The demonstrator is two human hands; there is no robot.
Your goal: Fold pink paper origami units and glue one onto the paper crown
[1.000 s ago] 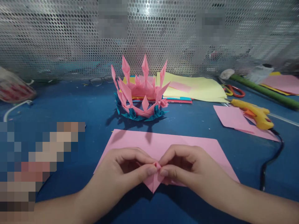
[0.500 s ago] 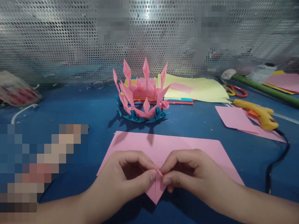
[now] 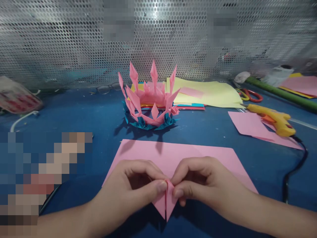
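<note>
Between my two hands is a small folded piece of pink paper (image 3: 166, 201), its pointed end facing down toward me and a narrow gap running along its middle. My left hand (image 3: 138, 185) pinches its left side between thumb and forefinger. On the other side, the thumb and fingers of my right hand (image 3: 198, 180) grip the right edge. Both hands are over the near part of a large pink sheet (image 3: 178, 152) lying on the table. Beyond it stands a pink paper crown (image 3: 151, 102) with tall points and teal folded pieces (image 3: 146, 124) round its base.
A yellow glue gun (image 3: 274, 120) with a black cord lies on pink paper scraps (image 3: 247, 124) at right. Scissors (image 3: 252, 96), a green stick (image 3: 279, 89) and yellow sheets (image 3: 210, 92) are farther back. Glasses (image 3: 104, 89) lie near the perforated metal panel (image 3: 158, 36). The lower left is pixelated.
The folded paper's middle slit has opened wider, and its lower tip now shows two separate points. Both hands stay in nearly the same place, still pinching it.
</note>
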